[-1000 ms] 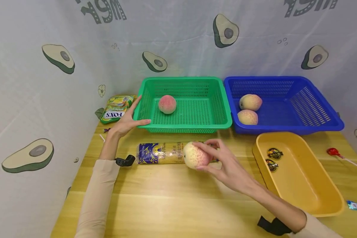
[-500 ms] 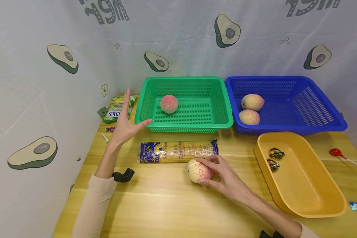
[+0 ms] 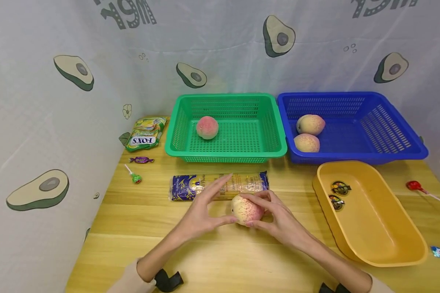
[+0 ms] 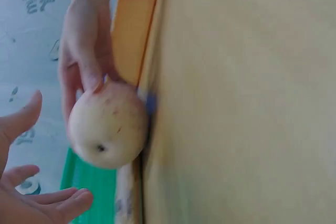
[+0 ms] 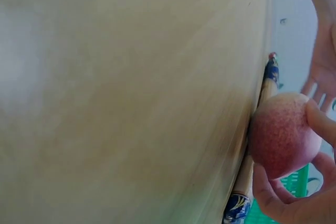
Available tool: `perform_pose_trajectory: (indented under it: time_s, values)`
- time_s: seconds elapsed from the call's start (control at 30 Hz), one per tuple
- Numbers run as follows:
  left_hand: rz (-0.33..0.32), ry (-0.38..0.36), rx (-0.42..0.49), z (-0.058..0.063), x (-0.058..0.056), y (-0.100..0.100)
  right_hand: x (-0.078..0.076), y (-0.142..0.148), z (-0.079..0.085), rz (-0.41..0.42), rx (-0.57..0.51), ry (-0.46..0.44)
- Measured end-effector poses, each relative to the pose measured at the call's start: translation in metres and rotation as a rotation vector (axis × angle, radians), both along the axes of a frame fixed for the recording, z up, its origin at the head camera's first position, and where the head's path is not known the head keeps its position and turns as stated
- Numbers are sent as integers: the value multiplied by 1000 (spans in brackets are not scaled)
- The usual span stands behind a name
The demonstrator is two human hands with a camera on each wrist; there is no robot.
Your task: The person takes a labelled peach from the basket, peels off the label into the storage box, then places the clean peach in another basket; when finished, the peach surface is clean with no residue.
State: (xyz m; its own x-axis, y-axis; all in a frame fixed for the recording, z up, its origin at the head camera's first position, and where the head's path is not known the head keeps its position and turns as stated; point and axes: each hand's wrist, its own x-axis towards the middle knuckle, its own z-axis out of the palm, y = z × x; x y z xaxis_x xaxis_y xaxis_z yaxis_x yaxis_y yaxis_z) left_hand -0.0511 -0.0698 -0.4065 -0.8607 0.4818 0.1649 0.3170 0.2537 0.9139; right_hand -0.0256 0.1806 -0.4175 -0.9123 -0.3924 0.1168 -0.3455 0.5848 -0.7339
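Note:
A pale yellow peach with a pink blush (image 3: 245, 209) is on the table, just in front of a pack of spaghetti (image 3: 242, 184). My right hand (image 3: 278, 215) grips its pink end between thumb and fingers; the right wrist view shows the fingertips round the peach (image 5: 283, 135). My left hand (image 3: 201, 213) is held beside the peach's pale end, thumb and fingers spread apart. In the left wrist view a gap shows between the left fingers and the peach (image 4: 107, 124); in the head view the thumb tip appears close to it.
At the back stand a green basket (image 3: 225, 154) with a pink peach (image 3: 207, 127) and a blue basket (image 3: 355, 156) with two peaches. A yellow tray (image 3: 374, 219) is at right. Candies, lollipops and a Fox's bag (image 3: 144, 133) lie at the sides.
My left hand has left the green basket's rim and come down and right to the peach. My right hand has brought the peach down from over the spaghetti to the table in front.

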Motion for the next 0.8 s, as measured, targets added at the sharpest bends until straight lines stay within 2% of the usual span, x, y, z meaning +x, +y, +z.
perform_pose_trajectory:
  time_s: [0.1,0.2,0.33,0.5,0.63,0.73,0.8]
  values:
    - [-41,-85,1,-9,6,11,1,0,0,-5,1,-9]
    - [-48,-115,1,-13,8,19,1,0,0,-19,3,-20]
    - [-24,-103,-20,-17,9,26,2,1,1,-22,20,-23]
    - [-25,-109,-54,-19,8,28,2,12,9,36,9,-46]
    - [-82,-133,-52,-20,8,26,-3,22,13,76,-63,-168]
    - [-108,-73,-93,-20,8,24,-7,23,11,98,-99,-283]
    - [-109,-28,-123,-20,7,24,-6,21,9,86,-105,-320]
